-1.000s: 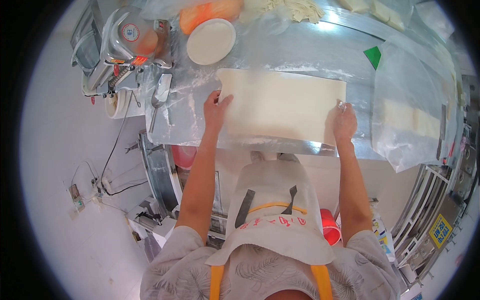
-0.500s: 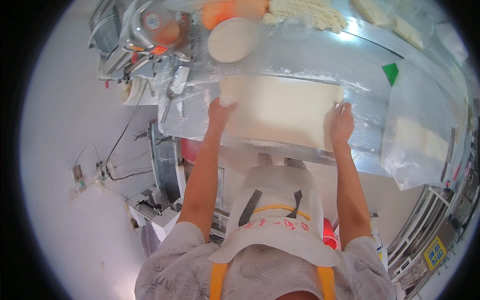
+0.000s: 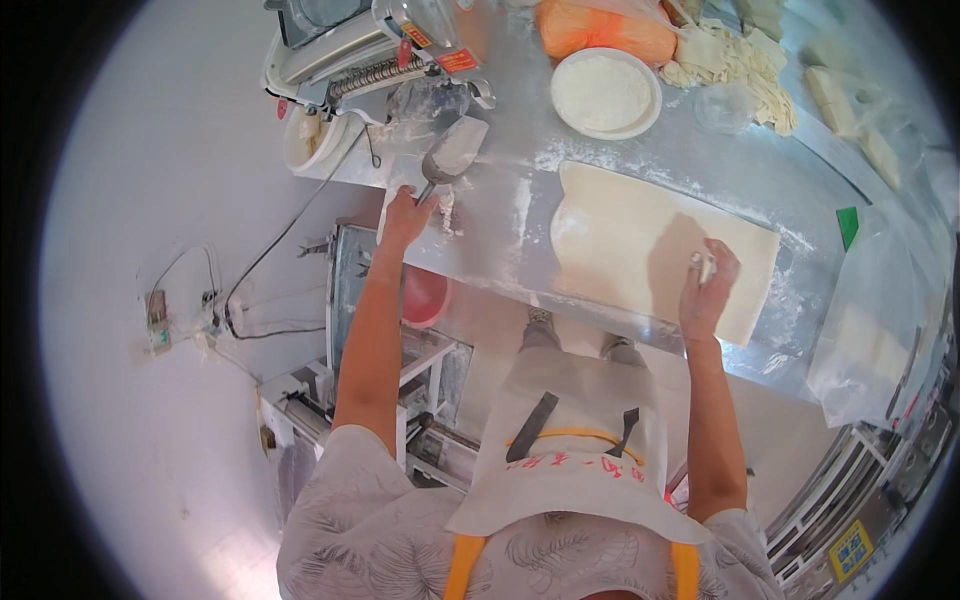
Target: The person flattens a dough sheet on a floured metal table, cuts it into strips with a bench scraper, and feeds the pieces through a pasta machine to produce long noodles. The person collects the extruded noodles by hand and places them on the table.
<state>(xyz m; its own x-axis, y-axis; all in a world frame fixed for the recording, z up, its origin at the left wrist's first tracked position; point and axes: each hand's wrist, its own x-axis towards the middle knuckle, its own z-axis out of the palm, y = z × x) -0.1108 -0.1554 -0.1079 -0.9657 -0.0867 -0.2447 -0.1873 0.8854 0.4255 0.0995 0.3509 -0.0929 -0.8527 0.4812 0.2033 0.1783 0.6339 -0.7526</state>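
Observation:
A flat pale dough sheet (image 3: 610, 225) lies on the metal worktop (image 3: 505, 230), which is dusted with flour. My left hand (image 3: 408, 214) has its fingers closed round the handle of a metal scoop (image 3: 450, 155) at the worktop's near left edge; white powder shows in the scoop. My right hand (image 3: 710, 285) is over the right half of the sheet, fingers curled round a small pale item that I cannot make out. Behind the sheet stands a round dish of white flour (image 3: 605, 92).
A steel machine (image 3: 360, 65) and white bucket (image 3: 300, 140) sit at back left, an orange bag (image 3: 600, 25) and heaped dough strips (image 3: 755, 85) at the back. A plastic bag (image 3: 855, 335) lies at right. A red basin (image 3: 425, 300) and cables (image 3: 240, 300) are below left.
My left hand has let go of the sheet, moved left and gripped the scoop. My right hand has moved from the sheet's right edge inward over it. The head's view has shifted.

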